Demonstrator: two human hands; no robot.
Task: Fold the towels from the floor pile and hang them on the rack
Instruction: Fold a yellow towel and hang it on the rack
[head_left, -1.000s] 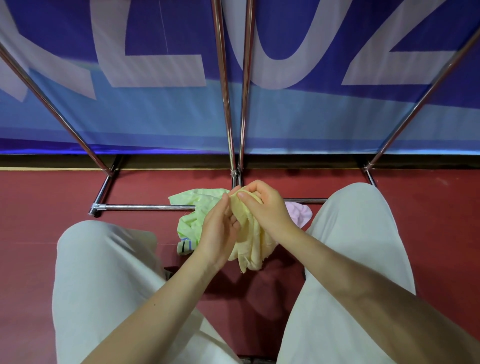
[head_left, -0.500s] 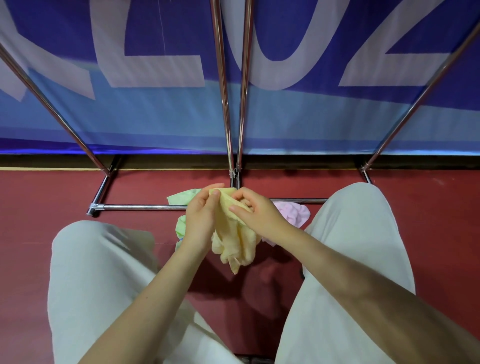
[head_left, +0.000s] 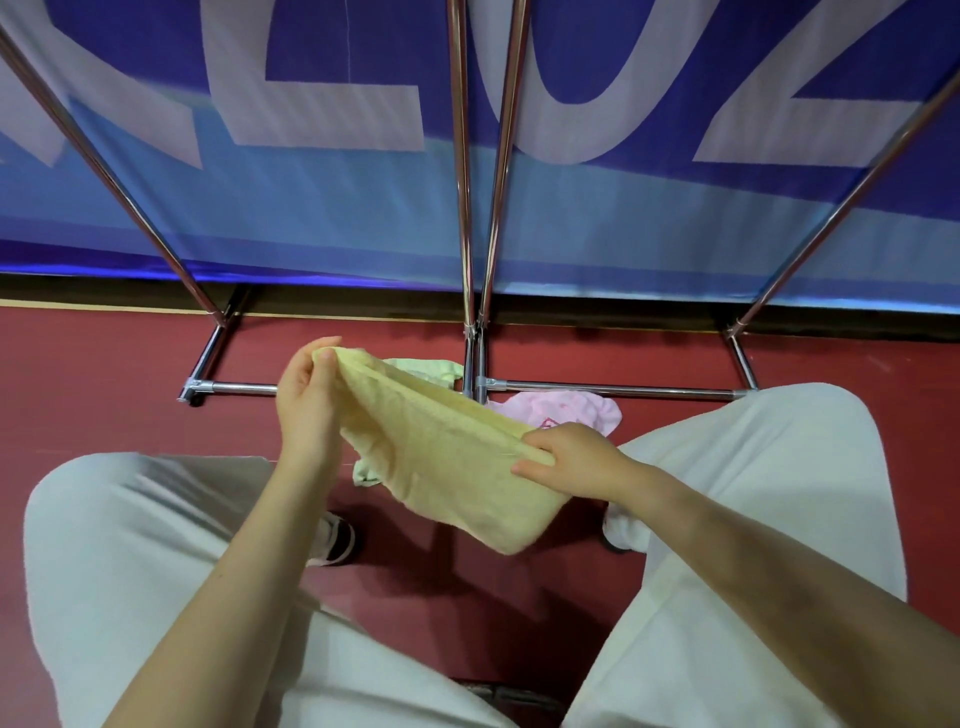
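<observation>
Two hands are gripping one yellow towel (head_left: 452, 457) by its top edge: the left hand (head_left: 307, 402) is pinching the far corner between thumb and fingers, the right hand (head_left: 569, 457) is pinching the near corner, fingers curled over the hem. The towel is hanging stretched between them, above the floor (head_left: 104, 374) and between the knees, its lower part sagging loose and looking doubled. A green towel (head_left: 426, 369) and a pink towel (head_left: 561, 413) are lying on the floor just behind it, near the rack (head_left: 470, 182) base bar; these are waiting. The rack's poles are rising in front of a blue banner (head_left: 311, 208); no hanging bar is showing. Likely step: spreading it out before folding. Risks: pinches are small, so a corner could be slipping out and dropping the towel back on the pile; the sagging layer could be bunching, giving a crooked fold; the low hem could be dragging on the green towel.
</observation>
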